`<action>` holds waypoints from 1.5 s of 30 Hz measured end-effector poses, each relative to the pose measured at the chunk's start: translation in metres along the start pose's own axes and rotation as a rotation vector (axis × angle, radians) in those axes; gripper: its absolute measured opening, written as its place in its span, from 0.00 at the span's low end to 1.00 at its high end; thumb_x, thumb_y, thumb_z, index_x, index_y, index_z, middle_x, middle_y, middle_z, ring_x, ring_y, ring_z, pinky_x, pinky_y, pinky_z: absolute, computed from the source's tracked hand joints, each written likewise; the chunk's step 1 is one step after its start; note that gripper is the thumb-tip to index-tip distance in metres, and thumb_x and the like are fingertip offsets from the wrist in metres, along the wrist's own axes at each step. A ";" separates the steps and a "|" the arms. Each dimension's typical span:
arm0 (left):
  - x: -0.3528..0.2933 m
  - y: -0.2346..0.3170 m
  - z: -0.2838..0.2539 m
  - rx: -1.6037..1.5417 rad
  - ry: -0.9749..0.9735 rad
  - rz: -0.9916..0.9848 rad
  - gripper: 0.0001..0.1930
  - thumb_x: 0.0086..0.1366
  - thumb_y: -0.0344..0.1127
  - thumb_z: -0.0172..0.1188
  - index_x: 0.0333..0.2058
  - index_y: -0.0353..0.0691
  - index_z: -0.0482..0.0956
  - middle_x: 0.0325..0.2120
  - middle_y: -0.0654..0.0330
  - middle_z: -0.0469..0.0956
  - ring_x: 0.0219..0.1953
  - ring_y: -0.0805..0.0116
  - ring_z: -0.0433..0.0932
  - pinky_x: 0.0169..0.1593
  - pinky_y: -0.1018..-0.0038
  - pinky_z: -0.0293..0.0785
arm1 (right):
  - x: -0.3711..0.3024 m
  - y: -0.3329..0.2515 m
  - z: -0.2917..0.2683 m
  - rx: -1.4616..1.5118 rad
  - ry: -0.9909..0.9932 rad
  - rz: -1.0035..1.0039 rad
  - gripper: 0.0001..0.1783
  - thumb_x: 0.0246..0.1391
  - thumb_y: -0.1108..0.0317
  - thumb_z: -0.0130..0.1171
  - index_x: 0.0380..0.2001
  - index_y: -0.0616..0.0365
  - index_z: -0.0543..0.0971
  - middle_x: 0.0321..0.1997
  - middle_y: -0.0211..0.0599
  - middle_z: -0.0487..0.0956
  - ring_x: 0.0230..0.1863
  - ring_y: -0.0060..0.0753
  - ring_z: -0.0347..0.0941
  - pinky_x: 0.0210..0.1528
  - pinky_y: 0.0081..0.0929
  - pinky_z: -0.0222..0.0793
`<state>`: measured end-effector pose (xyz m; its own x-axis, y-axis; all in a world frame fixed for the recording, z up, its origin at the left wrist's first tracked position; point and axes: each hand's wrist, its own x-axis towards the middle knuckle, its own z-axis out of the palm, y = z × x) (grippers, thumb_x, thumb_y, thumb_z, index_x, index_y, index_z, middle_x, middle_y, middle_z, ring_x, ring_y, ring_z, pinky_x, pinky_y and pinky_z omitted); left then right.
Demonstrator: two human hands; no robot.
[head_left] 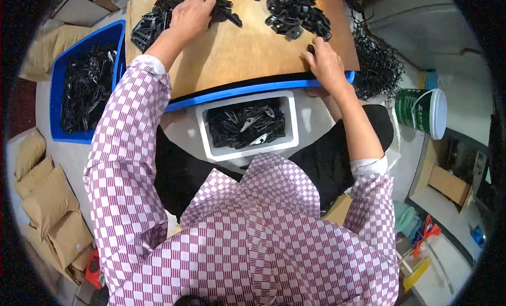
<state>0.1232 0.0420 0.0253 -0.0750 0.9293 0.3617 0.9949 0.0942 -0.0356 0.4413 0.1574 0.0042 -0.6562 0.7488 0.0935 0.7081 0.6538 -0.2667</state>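
Observation:
At the far left of the wooden board (247, 53), my left hand (193, 15) reaches into a pile of small black plastic parts (158, 22). Its fingers are bent and pressed together among the pieces, and what they hold is hidden. My right hand (329, 68) is near the board's right front edge, thumb and fingers closed on a small black plastic part (311, 49), mostly covered by the fingertips. Just beyond it lies a second heap of black plastic parts (295, 13).
A white foam box (203, 132) holding black and some silvery pieces sits below the board's blue front rim (242, 92). Left stands a blue bin (57, 95) of dark parts; right, a black tangled heap (377, 58) and a green-and-white bucket (421, 114). Brown packages (50, 200) lie lower left.

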 end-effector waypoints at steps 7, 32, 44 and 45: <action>-0.024 0.017 0.017 -0.030 -0.074 0.107 0.13 0.57 0.32 0.62 0.40 0.40 0.72 0.35 0.53 0.76 0.38 0.51 0.77 0.40 0.59 0.73 | 0.010 0.008 0.013 -0.123 -0.085 -0.056 0.13 0.58 0.65 0.55 0.43 0.59 0.71 0.41 0.54 0.77 0.43 0.60 0.75 0.43 0.49 0.71; -0.082 0.064 -0.006 -0.369 -0.290 -0.098 0.13 0.58 0.36 0.64 0.40 0.42 0.73 0.37 0.51 0.74 0.40 0.50 0.78 0.42 0.58 0.75 | 0.020 -0.060 0.016 0.011 0.024 -0.586 0.11 0.51 0.67 0.62 0.37 0.58 0.77 0.32 0.42 0.74 0.40 0.48 0.71 0.42 0.40 0.68; -0.090 0.052 -0.001 -0.526 -0.199 -0.127 0.09 0.57 0.33 0.64 0.32 0.37 0.74 0.34 0.53 0.74 0.38 0.47 0.77 0.40 0.58 0.74 | 0.029 -0.090 0.022 0.091 -0.247 -0.740 0.13 0.54 0.61 0.61 0.30 0.58 0.71 0.24 0.46 0.78 0.29 0.55 0.77 0.31 0.49 0.70; -0.091 0.052 -0.001 -0.539 -0.202 -0.120 0.09 0.56 0.33 0.64 0.32 0.37 0.74 0.33 0.53 0.74 0.38 0.47 0.77 0.40 0.58 0.74 | 0.027 -0.091 0.021 0.083 -0.271 -0.721 0.13 0.54 0.62 0.60 0.30 0.58 0.70 0.24 0.47 0.78 0.30 0.55 0.76 0.31 0.48 0.70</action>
<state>0.1818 -0.0378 -0.0080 -0.1477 0.9779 0.1479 0.8687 0.0568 0.4921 0.3542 0.1158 0.0105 -0.9960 0.0810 0.0364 0.0664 0.9512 -0.3012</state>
